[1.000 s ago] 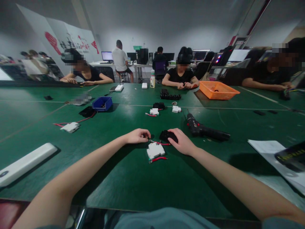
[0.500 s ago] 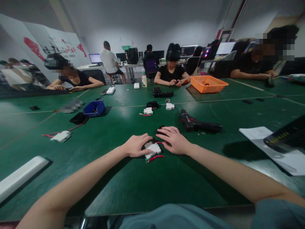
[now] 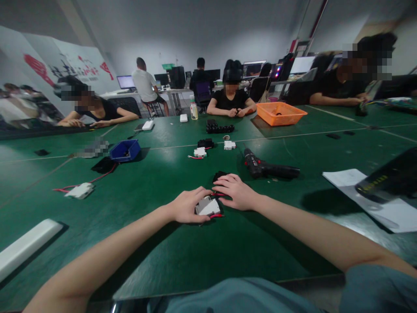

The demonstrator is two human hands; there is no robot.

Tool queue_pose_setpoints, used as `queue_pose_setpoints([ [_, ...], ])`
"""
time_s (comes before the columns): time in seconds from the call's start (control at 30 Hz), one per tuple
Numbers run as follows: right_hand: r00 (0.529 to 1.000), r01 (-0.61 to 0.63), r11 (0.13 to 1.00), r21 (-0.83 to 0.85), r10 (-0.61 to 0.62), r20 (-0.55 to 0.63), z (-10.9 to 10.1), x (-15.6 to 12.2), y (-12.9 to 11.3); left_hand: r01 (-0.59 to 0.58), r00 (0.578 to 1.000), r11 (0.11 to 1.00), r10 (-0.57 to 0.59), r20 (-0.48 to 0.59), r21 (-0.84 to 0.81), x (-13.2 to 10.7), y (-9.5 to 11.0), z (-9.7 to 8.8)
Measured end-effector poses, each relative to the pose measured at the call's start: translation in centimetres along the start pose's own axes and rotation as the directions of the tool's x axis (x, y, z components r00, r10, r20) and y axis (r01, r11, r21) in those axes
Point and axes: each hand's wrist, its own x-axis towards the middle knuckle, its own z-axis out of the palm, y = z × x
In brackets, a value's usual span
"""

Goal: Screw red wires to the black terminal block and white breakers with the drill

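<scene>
My left hand (image 3: pixel 187 205) curls around a small white breaker-like block (image 3: pixel 207 206) with red wires, lifted a little off the green table (image 3: pixel 182 252). My right hand (image 3: pixel 237 191) rests next to it, fingers bent, touching the red wires and the block's far side. A small black part (image 3: pixel 219 175) lies just beyond my right hand's fingertips.
A black power screwdriver (image 3: pixel 270 168) lies to the right. Further out lie more white blocks (image 3: pixel 200 151) with wires, a blue bin (image 3: pixel 125 150), an orange basket (image 3: pixel 280 113), and a paper sheet (image 3: pixel 371 198) at right. A white bar (image 3: pixel 26 248) lies at left. Other people sit around the table.
My left hand moved from the wire end onto the white block and closed around it. My right hand left the black part and came beside the block. The view drifted to the right.
</scene>
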Motion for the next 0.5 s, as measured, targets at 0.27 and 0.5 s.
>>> queue_pose_setpoints([
  [0.27,0.999,-0.041,0.999,-0.019,0.041,-0.036,0.0,-0.1,0.0,0.045,0.993,0.999,-0.043,-0.111,0.014,0.2,-0.6,0.6],
  [0.5,0.994,-0.092,0.996,0.014,0.093,-0.065,0.3,-0.1,0.0,0.042,0.969,0.998,-0.028,-0.244,0.053,0.1,-1.4,1.1],
])
